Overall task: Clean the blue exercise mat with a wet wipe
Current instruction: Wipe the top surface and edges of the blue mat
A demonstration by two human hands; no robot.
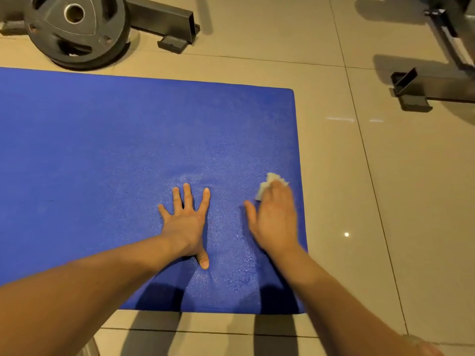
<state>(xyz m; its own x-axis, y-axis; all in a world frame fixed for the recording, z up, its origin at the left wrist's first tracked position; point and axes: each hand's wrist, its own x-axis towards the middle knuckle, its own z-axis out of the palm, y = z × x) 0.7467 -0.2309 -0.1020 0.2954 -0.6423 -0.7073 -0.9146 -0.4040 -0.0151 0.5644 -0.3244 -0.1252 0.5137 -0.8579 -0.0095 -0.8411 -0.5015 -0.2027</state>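
Setting: a gym or workout room, seen at floor level.

- Black weight plate (77, 29), with a metal-ringed centre hole and grip cut-outs, is sitting on the floor in the upper left of the frame.
- Black steel base beam (164, 19) of an exercise machine is running out beside the plate, ending over a rubber foot pad (172, 44).
- A second machine frame (437, 88) with a similar square-tube foot is standing at the right edge, its upper parts reaching into the top right corner.
- Blue exercise mat (128, 137) is lying flat across the left and centre.
- Glossy beige floor tiles (385, 176) are reflecting ceiling lights at the right.
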